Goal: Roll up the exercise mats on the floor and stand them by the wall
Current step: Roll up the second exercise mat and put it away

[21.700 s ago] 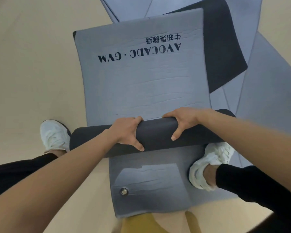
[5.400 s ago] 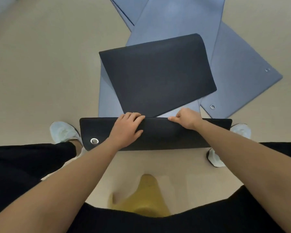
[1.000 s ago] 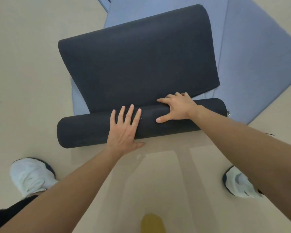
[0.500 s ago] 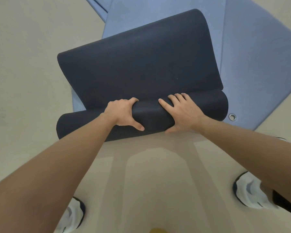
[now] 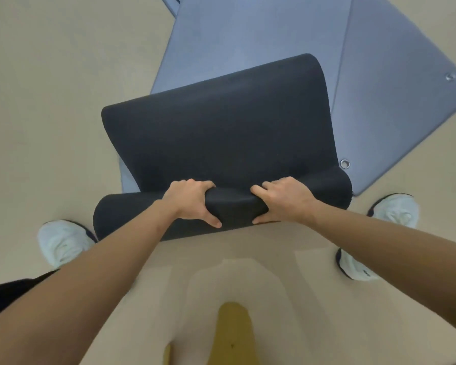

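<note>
So, both hands are clamped down on the same thing here. Left hand (image 5: 192, 201) sits just left of centre frame with its fingers curled over the top of the roll and the thumb hooked onto the near side, gripping it properly. Right hand (image 5: 284, 200) is just beside it, to the right, doing the mirror version: fingers bent over the top, thumb pressing into the front, and you can see the foam dent a bit between the two hands. What they've got hold of is the dark mat (image 5: 221, 127), partly rolled. The rolled end runs across the middle of the frame from left to right, lying on the floor (image 5: 50, 101), and the flat remainder stretches away toward the top of the frame with its far edge curling up a little. That flat part lies on top of a blue mat (image 5: 248, 35) spread out in the upper middle, and a second blue mat (image 5: 406, 88) overlaps at an angle in the upper right. It has a metal eyelet (image 5: 344, 163) just beside the right end of the roll. White shoes either side: left shoe (image 5: 63, 241) touching or nearly touching the roll's left end, right shoe (image 5: 395, 210) near its right end, partly hidden by the forearm. Some yellow thing (image 5: 233, 330) sits at bottom centre, can't tell what.
</note>
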A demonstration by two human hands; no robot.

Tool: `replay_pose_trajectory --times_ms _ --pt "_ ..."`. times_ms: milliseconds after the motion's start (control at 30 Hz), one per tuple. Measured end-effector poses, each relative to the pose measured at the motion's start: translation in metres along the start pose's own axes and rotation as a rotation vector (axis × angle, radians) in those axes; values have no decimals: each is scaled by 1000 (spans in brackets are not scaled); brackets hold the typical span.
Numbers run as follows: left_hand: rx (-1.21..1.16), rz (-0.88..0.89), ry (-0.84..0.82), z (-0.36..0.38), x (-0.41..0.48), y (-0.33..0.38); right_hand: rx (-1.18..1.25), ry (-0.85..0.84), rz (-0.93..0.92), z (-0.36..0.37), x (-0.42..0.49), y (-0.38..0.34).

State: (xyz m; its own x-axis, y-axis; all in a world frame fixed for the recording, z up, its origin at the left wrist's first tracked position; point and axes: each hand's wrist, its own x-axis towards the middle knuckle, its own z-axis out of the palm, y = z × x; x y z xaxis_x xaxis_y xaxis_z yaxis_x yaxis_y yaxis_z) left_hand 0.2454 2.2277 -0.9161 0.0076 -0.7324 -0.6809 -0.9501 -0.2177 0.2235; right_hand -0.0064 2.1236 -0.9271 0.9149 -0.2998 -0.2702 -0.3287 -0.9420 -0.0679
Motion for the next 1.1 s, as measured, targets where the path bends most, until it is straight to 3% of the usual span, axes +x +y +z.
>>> replay_pose_trajectory --times_ms 200,400,500,600,700,800,900,1100 --pt "-95 35 -224 87 -56 15 103 -150 -116 31 -62 -64" --pt "137 216 356 139 -92 36 174 -239 -55 33 -48 -54" --pt "147 116 374 149 -90 54 295 -213 9 36 -42 -41" --pt "151 33 340 156 -88 62 530 -1 286 45 -49 -24" --pt "156 29 338 171 -94 68 591 337 819 55 -61 23" --pt "175 32 363 173 -92 67 746 197 1185 65 -85 74" --pt "186 39 354 168 -89 62 1242 25 1238 82 -101 94" --pt "193 43 306 162 -84 65 1150 54 1251 86 -111 105"
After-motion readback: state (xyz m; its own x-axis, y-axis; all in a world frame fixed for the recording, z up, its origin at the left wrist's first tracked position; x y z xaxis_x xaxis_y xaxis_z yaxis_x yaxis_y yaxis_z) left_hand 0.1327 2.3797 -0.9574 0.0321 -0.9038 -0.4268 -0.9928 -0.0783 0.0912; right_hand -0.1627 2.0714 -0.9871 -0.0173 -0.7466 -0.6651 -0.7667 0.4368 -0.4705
